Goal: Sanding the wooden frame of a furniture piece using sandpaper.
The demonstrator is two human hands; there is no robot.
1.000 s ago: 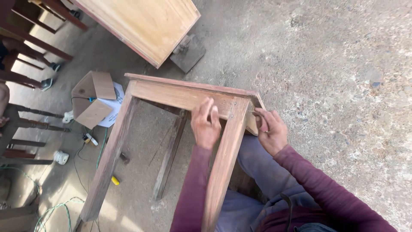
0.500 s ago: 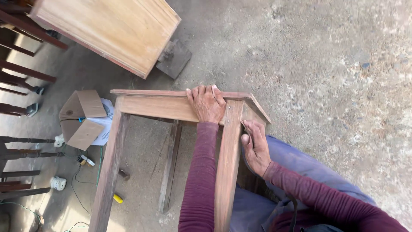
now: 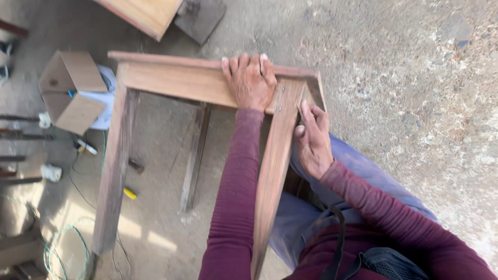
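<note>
Long maroon ribbed sleeves (image 3: 236, 197) worn on both arms, blue trousers (image 3: 363, 181), black strap (image 3: 337, 243) beside the wooden frame (image 3: 176, 80)

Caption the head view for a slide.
Left hand presses the wooden frame's top rail; right hand grips its leg.

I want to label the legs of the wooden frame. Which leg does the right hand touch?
The right hand touches the leg nearest the person, under the left hand. The other front leg, beside the cardboard box, is untouched.
</note>
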